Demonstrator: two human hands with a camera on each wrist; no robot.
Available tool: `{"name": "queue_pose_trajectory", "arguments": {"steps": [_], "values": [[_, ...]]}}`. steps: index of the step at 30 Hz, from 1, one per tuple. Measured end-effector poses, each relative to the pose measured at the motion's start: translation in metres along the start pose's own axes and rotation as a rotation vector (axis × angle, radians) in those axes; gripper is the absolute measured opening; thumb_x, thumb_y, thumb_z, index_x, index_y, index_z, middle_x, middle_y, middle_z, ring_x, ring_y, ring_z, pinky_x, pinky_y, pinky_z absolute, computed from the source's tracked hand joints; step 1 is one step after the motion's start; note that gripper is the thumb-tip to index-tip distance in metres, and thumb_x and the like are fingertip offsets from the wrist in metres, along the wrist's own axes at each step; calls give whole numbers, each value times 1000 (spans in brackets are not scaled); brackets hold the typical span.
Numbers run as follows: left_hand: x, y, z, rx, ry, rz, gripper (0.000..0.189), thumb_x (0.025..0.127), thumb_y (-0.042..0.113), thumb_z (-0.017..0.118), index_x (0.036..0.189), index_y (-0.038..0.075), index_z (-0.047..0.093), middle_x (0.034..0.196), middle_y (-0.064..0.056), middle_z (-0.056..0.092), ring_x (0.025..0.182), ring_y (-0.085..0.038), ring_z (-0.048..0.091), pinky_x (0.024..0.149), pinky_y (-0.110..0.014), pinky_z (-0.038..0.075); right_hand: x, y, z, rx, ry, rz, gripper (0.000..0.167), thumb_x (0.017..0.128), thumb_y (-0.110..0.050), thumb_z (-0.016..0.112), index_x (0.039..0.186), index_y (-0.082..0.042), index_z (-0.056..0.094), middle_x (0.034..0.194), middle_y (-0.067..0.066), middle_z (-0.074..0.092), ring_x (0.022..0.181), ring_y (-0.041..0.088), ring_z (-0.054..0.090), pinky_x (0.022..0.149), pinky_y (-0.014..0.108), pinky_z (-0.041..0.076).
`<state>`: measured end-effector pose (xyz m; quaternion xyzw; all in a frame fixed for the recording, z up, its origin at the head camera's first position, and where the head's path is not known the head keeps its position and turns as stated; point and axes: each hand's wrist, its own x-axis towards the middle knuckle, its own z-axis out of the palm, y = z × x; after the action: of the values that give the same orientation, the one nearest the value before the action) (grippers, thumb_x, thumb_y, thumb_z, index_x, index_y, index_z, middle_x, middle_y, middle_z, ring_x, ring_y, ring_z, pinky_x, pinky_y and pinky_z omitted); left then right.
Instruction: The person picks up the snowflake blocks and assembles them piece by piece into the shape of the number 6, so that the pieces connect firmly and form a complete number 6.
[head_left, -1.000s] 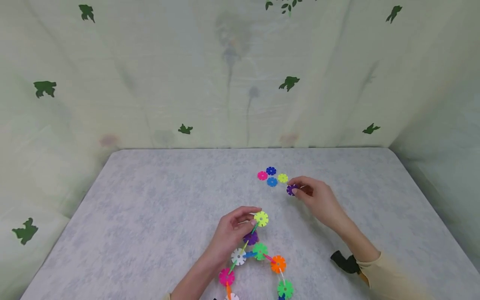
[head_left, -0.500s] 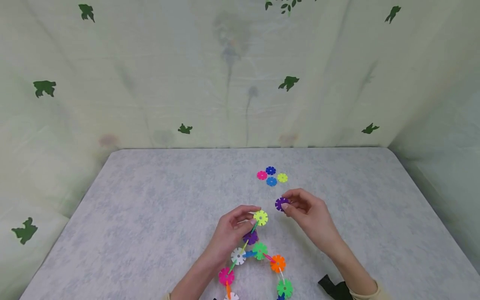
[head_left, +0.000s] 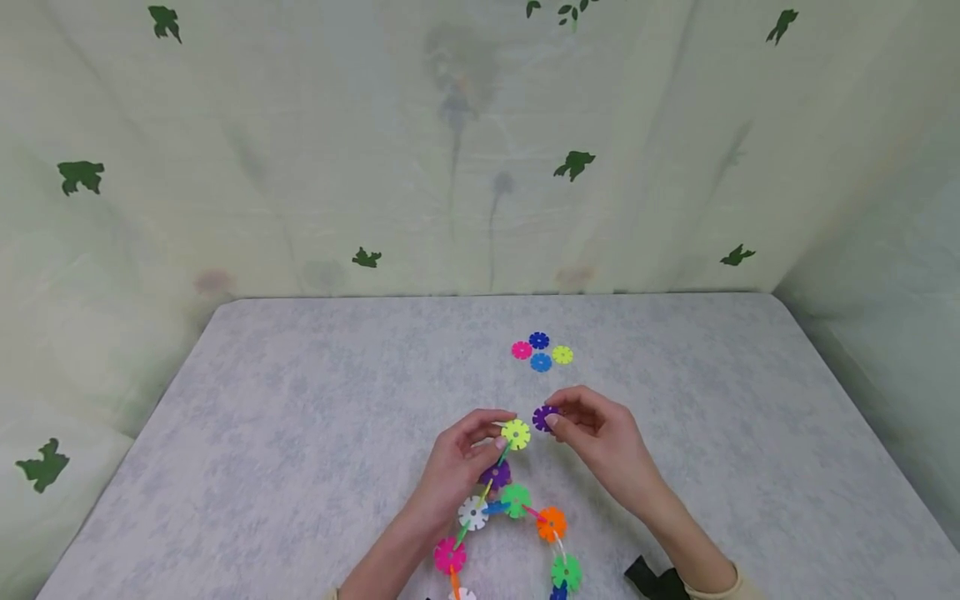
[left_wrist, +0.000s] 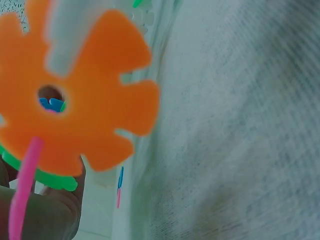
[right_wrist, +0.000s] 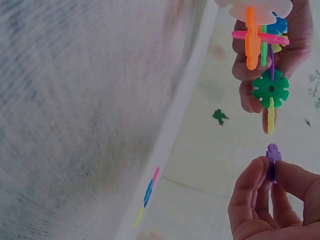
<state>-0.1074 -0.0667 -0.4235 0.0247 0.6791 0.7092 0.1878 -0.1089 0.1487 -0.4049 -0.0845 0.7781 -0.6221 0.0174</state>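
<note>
In the head view my left hand (head_left: 459, 462) grips the upper end of a chain of notched plastic discs. A yellow disc (head_left: 516, 434) stands at its tip, with purple (head_left: 496, 475), white (head_left: 473, 513) and orange discs (head_left: 552, 524) lower down. My right hand (head_left: 606, 446) pinches a loose purple disc (head_left: 543, 418) between thumb and fingers, just right of the yellow one and apart from it. A gap between purple disc (right_wrist: 272, 156) and chain also shows in the right wrist view, below a green disc (right_wrist: 271, 95). An orange disc (left_wrist: 105, 135) fills much of the left wrist view.
Pink (head_left: 521, 350), dark blue (head_left: 539, 340), light blue (head_left: 541, 362) and yellow discs (head_left: 562, 355) lie flat towards the back of the grey table (head_left: 300, 417). A black object (head_left: 656, 579) is beside the right forearm. Pale printed curtains (head_left: 300, 167) hang behind.
My right hand has carried the purple disc left and nearer to me, from beside the loose discs to beside the yellow disc. My left hand has stayed nearly still.
</note>
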Motion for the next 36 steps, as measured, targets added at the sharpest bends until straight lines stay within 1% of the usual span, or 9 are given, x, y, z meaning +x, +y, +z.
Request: {"name": "queue_pose_trajectory", "arguments": {"steps": [4, 7, 10, 15, 22, 26, 31, 33, 36], "values": [[1, -1, -1, -34, -3, -18, 31, 98, 16, 61, 129, 13, 61, 112, -10, 62, 76, -20, 58, 54, -23, 51, 1, 0, 0, 24, -8, 6, 15, 94, -11, 68, 109, -9, 65, 101, 10, 66, 92, 41, 64, 79, 30, 56], [1, -2, -1, -66, -9, -30, 32, 98, 16, 61, 130, 12, 61, 110, -11, 62, 64, -15, 55, 52, -23, 51, 1, 0, 0, 42, -23, 5, 15, 94, -11, 67, 108, -8, 64, 101, 11, 65, 93, 41, 64, 80, 31, 56], [1, -2, -2, -91, -15, -45, 32, 98, 18, 61, 130, 12, 60, 110, -11, 62, 59, -15, 53, 53, -24, 51, 1, 1, 1, 47, -30, 7, 15, 94, -11, 67, 109, -8, 64, 102, 11, 65, 95, 41, 64, 80, 31, 56], [1, -3, -2, -109, -26, -53, 32, 99, 19, 61, 130, 13, 59, 109, -11, 62, 58, -14, 53, 53, -24, 51, 1, 3, 2, 41, -36, -1, 16, 94, -11, 67, 109, -6, 64, 103, 10, 65, 96, 41, 63, 81, 31, 56], [1, -2, -1, -105, -34, -44, 33, 99, 18, 61, 131, 12, 59, 108, -11, 62, 59, -14, 54, 54, -24, 52, 1, 6, 3, 41, -40, -38, 12, 94, -11, 67, 106, -10, 65, 101, 10, 65, 94, 42, 63, 81, 31, 56], [1, -2, 0, -117, -43, -45, 32, 99, 19, 60, 130, 13, 59, 108, -12, 62, 59, -15, 54, 55, -24, 52, 1, 8, 3, 64, -46, -46, 12, 94, -10, 67, 106, -10, 65, 101, 9, 65, 94, 42, 63, 82, 32, 56], [1, -2, 0, -126, -45, -43, 31, 99, 19, 60, 130, 14, 58, 109, -12, 62, 59, -14, 54, 55, -23, 51, 1, 10, 5, 95, -57, -50, 14, 93, -10, 68, 106, -6, 65, 101, 9, 66, 95, 40, 64, 84, 34, 55], [1, -3, 0, -128, -46, -38, 32, 100, 19, 59, 131, 13, 57, 109, -11, 62, 59, -14, 54, 55, -23, 51, 1, 10, 5, 101, -60, -50, 14, 93, -10, 68, 107, -5, 65, 102, 9, 66, 96, 40, 64, 84, 34, 55], [1, -3, 0, -142, -49, -34, 35, 99, 18, 59, 134, 11, 56, 110, -12, 62, 59, -14, 54, 54, -23, 51, 1, 11, 6, 105, -62, -51, 13, 94, -10, 68, 106, -6, 65, 102, 9, 66, 97, 40, 64, 85, 33, 55]]}}
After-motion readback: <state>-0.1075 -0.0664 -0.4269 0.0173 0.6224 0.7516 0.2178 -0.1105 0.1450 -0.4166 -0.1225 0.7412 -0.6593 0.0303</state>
